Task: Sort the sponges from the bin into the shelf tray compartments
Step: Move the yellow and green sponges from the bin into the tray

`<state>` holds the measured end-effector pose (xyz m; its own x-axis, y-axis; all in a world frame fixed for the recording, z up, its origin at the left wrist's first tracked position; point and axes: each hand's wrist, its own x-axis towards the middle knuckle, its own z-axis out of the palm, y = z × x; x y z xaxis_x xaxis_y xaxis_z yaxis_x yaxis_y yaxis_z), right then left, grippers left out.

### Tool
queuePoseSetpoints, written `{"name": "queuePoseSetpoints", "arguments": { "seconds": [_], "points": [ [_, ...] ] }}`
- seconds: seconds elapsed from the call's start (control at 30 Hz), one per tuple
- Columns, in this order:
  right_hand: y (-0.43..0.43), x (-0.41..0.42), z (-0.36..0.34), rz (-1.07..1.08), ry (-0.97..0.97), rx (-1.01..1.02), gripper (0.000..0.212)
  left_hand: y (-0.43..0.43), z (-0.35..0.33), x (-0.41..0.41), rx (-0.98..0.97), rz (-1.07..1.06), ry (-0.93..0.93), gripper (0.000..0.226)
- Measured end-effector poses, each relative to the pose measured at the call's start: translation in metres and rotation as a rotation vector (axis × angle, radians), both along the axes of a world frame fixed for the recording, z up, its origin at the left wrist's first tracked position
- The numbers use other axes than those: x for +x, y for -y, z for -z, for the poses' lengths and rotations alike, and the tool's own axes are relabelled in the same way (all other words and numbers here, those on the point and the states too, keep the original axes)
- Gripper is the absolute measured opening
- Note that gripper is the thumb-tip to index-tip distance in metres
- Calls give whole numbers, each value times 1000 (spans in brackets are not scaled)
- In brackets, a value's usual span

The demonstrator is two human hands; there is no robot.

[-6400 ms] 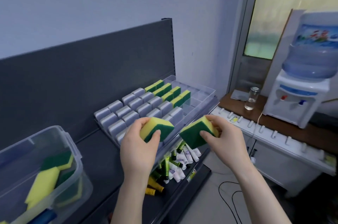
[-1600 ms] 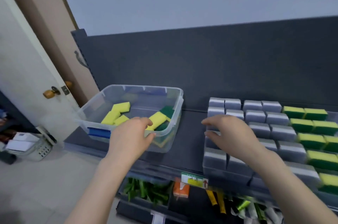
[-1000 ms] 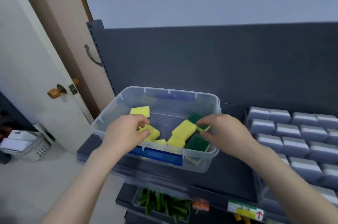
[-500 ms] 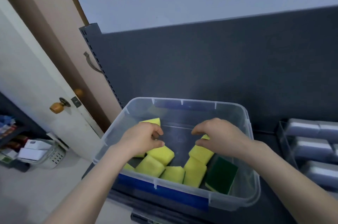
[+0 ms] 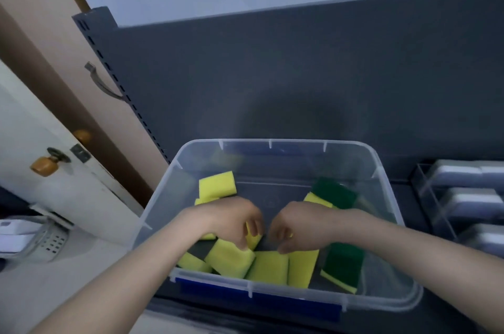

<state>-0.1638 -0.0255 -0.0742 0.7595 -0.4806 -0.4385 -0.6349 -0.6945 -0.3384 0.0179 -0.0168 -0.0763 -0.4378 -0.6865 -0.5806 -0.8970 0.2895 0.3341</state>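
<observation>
Head view, only camera.

Change over the last half second: both hands have sunk lower into the bin (image 5: 297, 142), drawn together at its near middle, and curled up.

Left hand (image 5: 229, 220): fingers (image 5: 255, 226) bent down round a yellow sponge (image 5: 253, 238), gripping it.

Right hand (image 5: 300, 227): fingers curled tight with a sliver of yellow between them. Whether it truly holds one, cannot tell.

Loose sponges (image 5: 268, 265) lie on the bin floor. Yellow faces are near and left, green-backed ones right and far.

Shelf tray (image 5: 425, 186) sits at the right edge, with grey sponges (image 5: 455, 172) in its compartments.

Judgement: the pick is under way. A lift and a carry right to the tray come next.
</observation>
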Motion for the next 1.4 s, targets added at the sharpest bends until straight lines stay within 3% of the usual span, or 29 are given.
{"name": "queuePoseSetpoints", "arguments": {
  "seconds": [0.17,0.3,0.4,0.73,0.93,1.13,1.3,1.4],
  "points": [
    [-7,9,5,-6,-45,25,35,-2,-1,3,-61,84,21,38],
    [-11,13,7,18,-35,14,42,-11,12,1,-217,128,157,44],
    [-14,15,7,32,-11,-5,41,-12,17,5,-262,162,216,35],
    [-27,21,20,-79,-127,29,69,8,6,60,-216,-118,41,20],
    [-20,36,27,45,53,25,57,0,8,72,-260,-201,-12,9],
    [-8,50,31,165,239,-56,36,-3,10,86,-314,-260,-8,47],
    [2,64,27,391,431,-13,24,-8,8,91,-304,-320,82,57],
    [10,68,26,536,520,101,33,-10,7,95,-286,-356,98,61]
  ]
}}
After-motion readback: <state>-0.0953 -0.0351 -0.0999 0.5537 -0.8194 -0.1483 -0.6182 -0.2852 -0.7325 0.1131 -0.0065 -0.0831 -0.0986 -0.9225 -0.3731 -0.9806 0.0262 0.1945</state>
